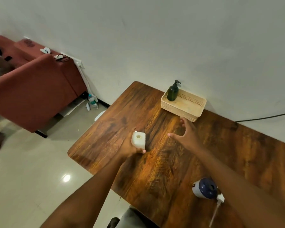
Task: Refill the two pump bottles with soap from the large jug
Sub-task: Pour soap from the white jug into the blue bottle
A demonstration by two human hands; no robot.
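Note:
My left hand grips a white square bottle near the table's left edge; its round neck is uncovered, with no pump on it. My right hand hovers over the table with fingers spread and holds nothing, just in front of the cream basket. A dark green pump bottle stands upright in the basket's back left corner. At the near right, partly behind my right forearm, sits a white container with a dark blue top. A white pump head with its tube lies beside it.
The wooden table stands against a white wall. A black cable runs along the wall at the right. A red sofa and water bottles on the floor are off to the left.

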